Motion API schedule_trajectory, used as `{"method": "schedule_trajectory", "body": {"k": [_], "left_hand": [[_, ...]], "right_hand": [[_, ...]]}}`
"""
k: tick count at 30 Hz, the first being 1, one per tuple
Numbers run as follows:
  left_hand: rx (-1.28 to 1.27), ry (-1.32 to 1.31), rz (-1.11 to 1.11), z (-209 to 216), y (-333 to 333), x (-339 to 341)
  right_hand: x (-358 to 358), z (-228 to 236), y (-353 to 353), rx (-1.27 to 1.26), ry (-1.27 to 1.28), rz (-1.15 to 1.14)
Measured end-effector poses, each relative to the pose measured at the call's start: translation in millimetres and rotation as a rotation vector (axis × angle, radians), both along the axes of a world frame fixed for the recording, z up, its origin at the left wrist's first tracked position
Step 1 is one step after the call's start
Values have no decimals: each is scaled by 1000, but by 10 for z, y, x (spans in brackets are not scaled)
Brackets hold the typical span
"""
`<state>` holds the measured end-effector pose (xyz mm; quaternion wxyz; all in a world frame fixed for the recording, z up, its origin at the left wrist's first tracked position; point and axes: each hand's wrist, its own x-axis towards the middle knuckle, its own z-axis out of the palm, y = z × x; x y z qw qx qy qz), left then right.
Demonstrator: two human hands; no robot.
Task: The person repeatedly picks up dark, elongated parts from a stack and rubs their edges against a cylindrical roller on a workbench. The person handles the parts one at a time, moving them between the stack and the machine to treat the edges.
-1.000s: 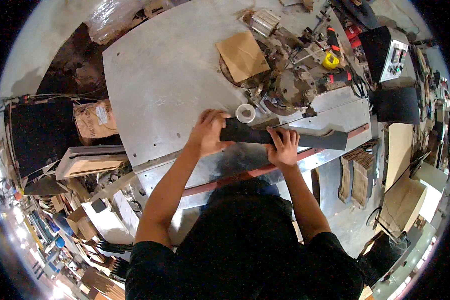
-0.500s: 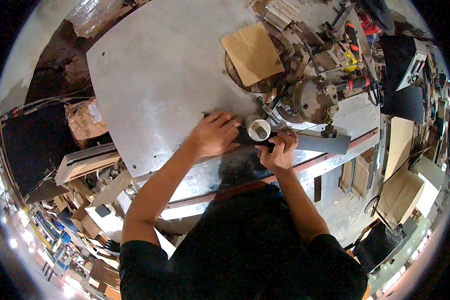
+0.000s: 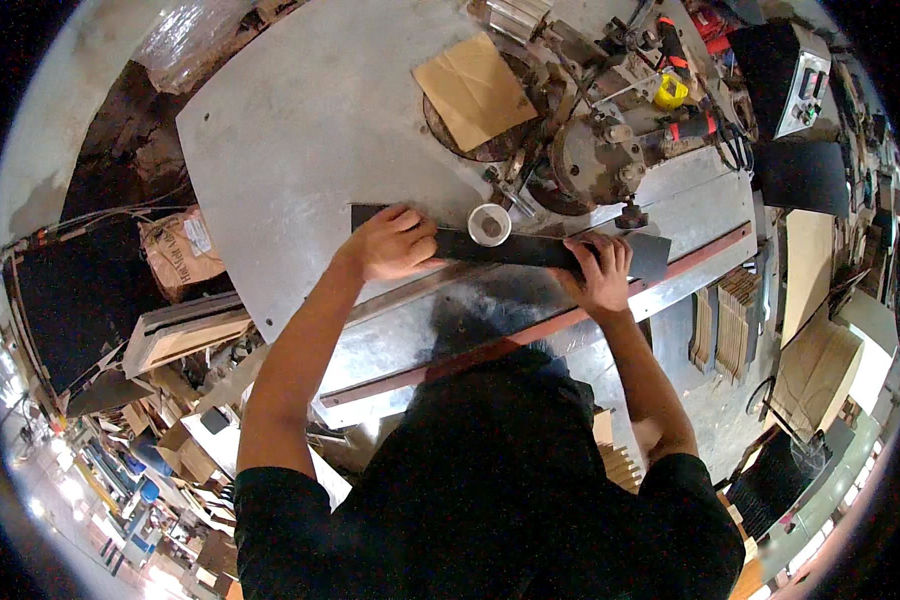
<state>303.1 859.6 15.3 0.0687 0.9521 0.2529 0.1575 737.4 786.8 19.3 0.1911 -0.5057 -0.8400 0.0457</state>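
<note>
A long, flat, dark strip (image 3: 510, 249) lies across the metal tabletop, its far edge against an upright cylinder with a white rim (image 3: 489, 225). My left hand (image 3: 390, 244) is closed over the strip left of the cylinder, and the strip's left end sticks out past my fingers. On the right part, my right hand (image 3: 600, 275) grips the strip with fingers on top; its thumb is mostly hidden. The right end of the strip (image 3: 652, 257) shows beyond that hand. What the strip is made of, I cannot tell.
Behind the cylinder stands a machine head (image 3: 598, 165) with knobs and clamps. A brown cardboard square (image 3: 475, 92) lies on a round plate. Red-handled tools and a yellow tape measure (image 3: 671, 92) are at the far right. A reddish rail (image 3: 540, 325) edges the table's near side.
My right hand has moved right, away from the cylinder, and my left hand slightly left. More of the dark strip shows between them. The whole view has shifted a little.
</note>
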Motion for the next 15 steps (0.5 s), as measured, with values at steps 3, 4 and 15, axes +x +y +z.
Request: {"method": "schedule_trajectory", "body": {"k": [3, 4, 15], "left_hand": [[85, -23, -32, 113, 84, -89], [90, -24, -27, 108, 80, -135], [3, -7, 11, -47, -2, -622]], "right_hand": [[128, -15, 33, -18, 33, 80], [100, -4, 52, -9, 42, 100], [-284, -145, 59, 24, 59, 151]]}}
